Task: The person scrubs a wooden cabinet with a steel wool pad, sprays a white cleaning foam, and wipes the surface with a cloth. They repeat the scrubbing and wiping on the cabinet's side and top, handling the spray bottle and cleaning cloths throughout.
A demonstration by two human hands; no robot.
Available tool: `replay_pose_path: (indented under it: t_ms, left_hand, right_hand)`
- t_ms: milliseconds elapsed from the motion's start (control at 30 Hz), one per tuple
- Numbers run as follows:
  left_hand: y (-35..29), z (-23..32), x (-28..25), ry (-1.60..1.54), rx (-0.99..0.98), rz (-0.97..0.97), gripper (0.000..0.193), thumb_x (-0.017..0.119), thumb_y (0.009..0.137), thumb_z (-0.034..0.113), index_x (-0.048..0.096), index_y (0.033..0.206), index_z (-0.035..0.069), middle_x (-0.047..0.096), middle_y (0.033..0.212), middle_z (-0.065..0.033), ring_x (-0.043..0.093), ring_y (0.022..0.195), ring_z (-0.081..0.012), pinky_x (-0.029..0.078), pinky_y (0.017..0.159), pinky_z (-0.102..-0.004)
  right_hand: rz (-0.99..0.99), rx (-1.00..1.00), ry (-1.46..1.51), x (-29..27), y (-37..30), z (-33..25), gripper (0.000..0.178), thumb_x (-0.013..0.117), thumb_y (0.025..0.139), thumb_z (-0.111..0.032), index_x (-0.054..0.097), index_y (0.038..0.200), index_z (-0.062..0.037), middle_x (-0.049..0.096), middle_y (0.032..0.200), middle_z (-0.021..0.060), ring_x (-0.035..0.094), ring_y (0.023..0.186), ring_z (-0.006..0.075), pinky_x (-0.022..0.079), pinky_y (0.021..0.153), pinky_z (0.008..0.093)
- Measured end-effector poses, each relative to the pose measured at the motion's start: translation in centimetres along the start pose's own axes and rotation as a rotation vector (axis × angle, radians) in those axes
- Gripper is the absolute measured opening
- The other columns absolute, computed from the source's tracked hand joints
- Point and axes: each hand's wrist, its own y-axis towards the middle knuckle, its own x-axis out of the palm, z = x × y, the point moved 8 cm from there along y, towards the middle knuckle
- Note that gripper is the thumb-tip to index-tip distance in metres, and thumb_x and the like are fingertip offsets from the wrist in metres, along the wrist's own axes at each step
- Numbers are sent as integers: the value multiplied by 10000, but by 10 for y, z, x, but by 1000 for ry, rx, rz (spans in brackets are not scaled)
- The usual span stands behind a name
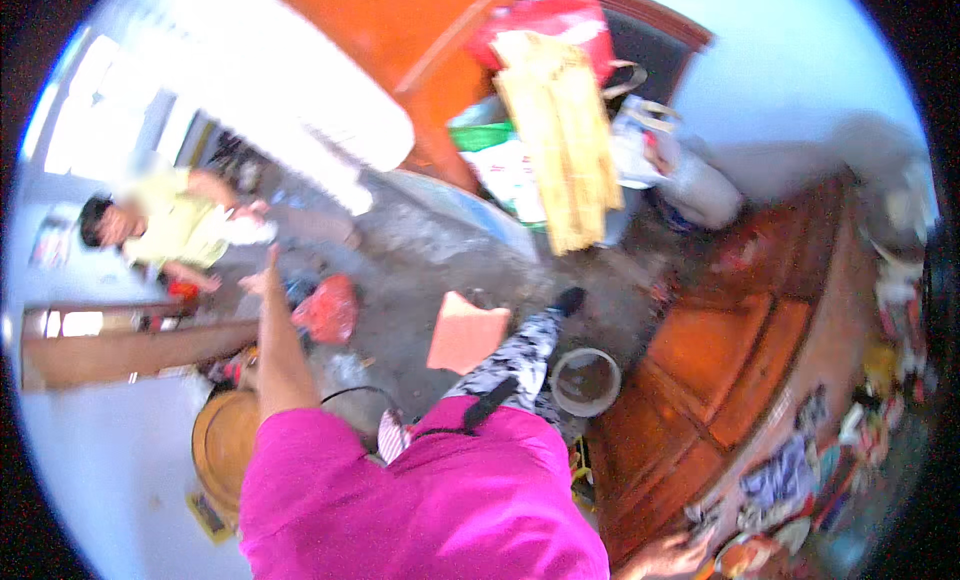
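My left hand (263,273) reaches forward at the left, arm straight and fingers stretched out, with nothing seen in it. Beyond it is a person in a yellow top (170,220). A red plastic bag (327,308) lies on the floor to the right of my left hand. At the lower right edge is my right hand (672,554), blurred, beside a cluttered ledge. An orange-and-white round thing (738,558) lies close to its fingers; whether they touch is not clear.
An orange-pink sheet (466,332) and a whitish bucket (585,382) are on the floor near my leg. Orange-brown wooden panels (715,355) rise at the right. Tall yellowish sheets (560,140) stand before bags at the back. A round wooden stool (222,450) is at my left.
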Motion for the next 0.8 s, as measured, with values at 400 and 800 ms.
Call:
replay_pose_path:
  t_ms: [400, 800]
  left_hand:
    - [-24, -13, 48, -52, 13, -210, 1041, 828, 721, 693, 493, 1295, -109, 558, 1291, -288, 570, 1153, -372, 472, 1001, -464]
    - [-189, 37, 5, -318, 348, -93, 651, 774, 935, 520, 757, 1007, -126, 768, 990, -266, 733, 868, -340, 555, 811, -477]
  right_hand:
    - [-46, 156, -31, 3, 11, -4, 525, 684, 841, -114, 634, 1362, -82, 629, 1240, 171, 548, 1183, 409, 451, 1042, 521]
    - [34, 131, -86, -15, 24, 11, 502, 692, 882, -131, 633, 1378, -78, 623, 1306, 171, 556, 1224, 390, 423, 1062, 519]
